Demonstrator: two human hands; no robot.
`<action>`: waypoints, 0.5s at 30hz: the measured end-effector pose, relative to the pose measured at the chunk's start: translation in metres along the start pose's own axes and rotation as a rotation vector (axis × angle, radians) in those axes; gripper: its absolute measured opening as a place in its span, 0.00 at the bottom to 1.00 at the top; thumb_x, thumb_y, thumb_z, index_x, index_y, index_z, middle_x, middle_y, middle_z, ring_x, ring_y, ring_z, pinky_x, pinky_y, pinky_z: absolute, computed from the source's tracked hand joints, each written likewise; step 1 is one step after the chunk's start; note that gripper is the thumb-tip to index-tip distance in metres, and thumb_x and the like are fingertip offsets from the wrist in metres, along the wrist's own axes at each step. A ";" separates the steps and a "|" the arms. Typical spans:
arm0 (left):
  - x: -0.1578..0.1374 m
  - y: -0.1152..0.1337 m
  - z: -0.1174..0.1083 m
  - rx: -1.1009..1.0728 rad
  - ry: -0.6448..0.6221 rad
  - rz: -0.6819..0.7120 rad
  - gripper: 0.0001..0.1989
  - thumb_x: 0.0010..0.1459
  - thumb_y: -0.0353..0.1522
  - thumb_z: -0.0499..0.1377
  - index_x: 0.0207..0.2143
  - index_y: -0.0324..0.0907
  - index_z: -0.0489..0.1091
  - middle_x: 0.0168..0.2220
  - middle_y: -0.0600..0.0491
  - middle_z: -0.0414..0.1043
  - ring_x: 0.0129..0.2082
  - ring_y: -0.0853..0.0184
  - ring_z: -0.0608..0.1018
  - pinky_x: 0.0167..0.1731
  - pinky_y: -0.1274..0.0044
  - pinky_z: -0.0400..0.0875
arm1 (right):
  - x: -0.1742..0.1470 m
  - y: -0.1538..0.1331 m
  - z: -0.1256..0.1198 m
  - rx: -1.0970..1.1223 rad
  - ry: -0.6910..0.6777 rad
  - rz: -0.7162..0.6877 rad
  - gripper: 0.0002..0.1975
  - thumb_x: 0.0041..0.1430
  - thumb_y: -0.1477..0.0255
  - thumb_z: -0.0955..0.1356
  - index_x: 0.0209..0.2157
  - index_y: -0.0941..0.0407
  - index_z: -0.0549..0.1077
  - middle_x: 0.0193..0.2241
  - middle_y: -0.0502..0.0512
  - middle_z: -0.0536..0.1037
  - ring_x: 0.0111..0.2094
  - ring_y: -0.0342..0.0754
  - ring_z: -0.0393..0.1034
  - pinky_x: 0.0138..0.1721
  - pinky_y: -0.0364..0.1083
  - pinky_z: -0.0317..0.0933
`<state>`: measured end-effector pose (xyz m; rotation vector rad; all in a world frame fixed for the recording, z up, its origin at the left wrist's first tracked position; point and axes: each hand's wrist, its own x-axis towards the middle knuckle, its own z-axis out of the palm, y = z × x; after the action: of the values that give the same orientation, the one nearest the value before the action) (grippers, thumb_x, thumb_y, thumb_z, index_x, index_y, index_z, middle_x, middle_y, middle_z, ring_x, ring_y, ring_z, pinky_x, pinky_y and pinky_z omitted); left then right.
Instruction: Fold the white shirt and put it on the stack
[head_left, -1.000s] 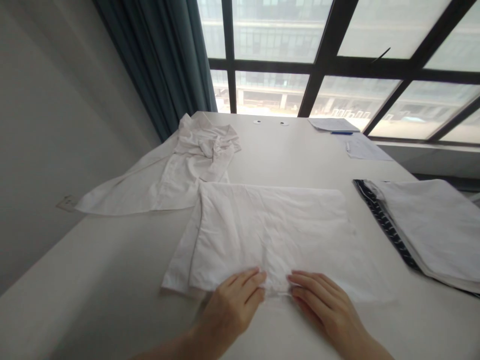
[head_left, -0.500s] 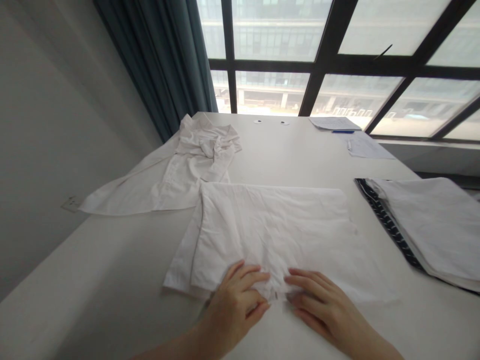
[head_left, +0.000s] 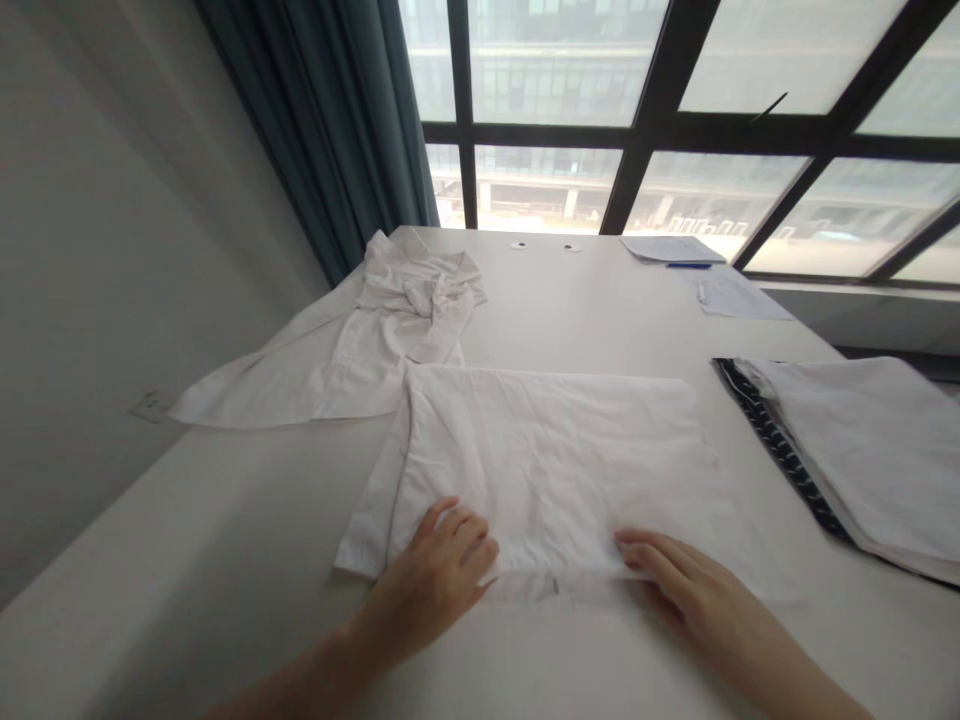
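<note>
A folded white garment point(head_left: 555, 450) lies flat on the table in front of me, lightly creased, with a small dark mark at its near edge. My left hand point(head_left: 442, 565) rests on the left part of that near edge, fingers bent a little and apart. Towards the right, my right hand point(head_left: 682, 585) touches the same edge; its fingers reach over the cloth, slightly blurred, with the thumb mostly hidden. Beyond the folded piece, at the back left, a crumpled white shirt-like garment point(head_left: 412, 300) is spread out, its near part tucked against the folded one.
The white table point(head_left: 570, 320) runs up to a dark-framed window. On the right lies a stack of white cloth point(head_left: 877, 440) over a black patterned one. Papers point(head_left: 675, 249) and a blue pen point(head_left: 688, 265) lie at the far right. A teal curtain point(head_left: 352, 130) hangs at the left.
My hands have moved apart along the near edge of the folded garment, the left one leftward and the right one rightward. The garment stays in place.
</note>
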<state>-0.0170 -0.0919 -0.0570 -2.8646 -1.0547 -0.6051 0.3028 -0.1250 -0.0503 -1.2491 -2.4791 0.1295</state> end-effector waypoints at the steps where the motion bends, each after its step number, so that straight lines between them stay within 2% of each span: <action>1: -0.001 -0.001 0.001 0.027 0.038 0.034 0.02 0.59 0.29 0.58 0.34 0.40 0.66 0.35 0.51 0.72 0.40 0.63 0.73 0.53 0.63 0.62 | 0.000 0.000 -0.001 -0.030 0.042 -0.023 0.10 0.61 0.78 0.61 0.43 0.54 0.69 0.42 0.56 0.79 0.40 0.47 0.76 0.40 0.44 0.72; 4: -0.003 -0.001 0.001 0.045 0.164 0.072 0.05 0.62 0.26 0.53 0.32 0.40 0.66 0.34 0.53 0.72 0.40 0.67 0.74 0.57 0.65 0.59 | 0.003 -0.002 -0.006 -0.096 0.127 -0.066 0.09 0.62 0.78 0.61 0.41 0.55 0.69 0.40 0.55 0.80 0.37 0.46 0.77 0.36 0.43 0.72; 7: -0.003 -0.001 -0.002 0.008 0.246 0.043 0.08 0.63 0.25 0.51 0.32 0.40 0.67 0.34 0.54 0.74 0.41 0.69 0.75 0.60 0.65 0.54 | 0.005 -0.004 -0.014 -0.119 0.160 -0.087 0.09 0.62 0.78 0.62 0.41 0.56 0.70 0.42 0.55 0.80 0.40 0.46 0.77 0.38 0.42 0.71; 15: -0.003 -0.005 -0.013 -0.014 0.289 0.124 0.05 0.63 0.30 0.57 0.33 0.39 0.70 0.36 0.55 0.77 0.44 0.68 0.75 0.62 0.68 0.53 | -0.001 -0.010 -0.025 -0.113 0.206 -0.125 0.11 0.59 0.78 0.66 0.43 0.56 0.72 0.45 0.55 0.79 0.46 0.47 0.74 0.45 0.42 0.70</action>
<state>-0.0269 -0.0916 -0.0470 -2.7162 -0.8255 -0.9807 0.3044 -0.1339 -0.0246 -1.0868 -2.4036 -0.1646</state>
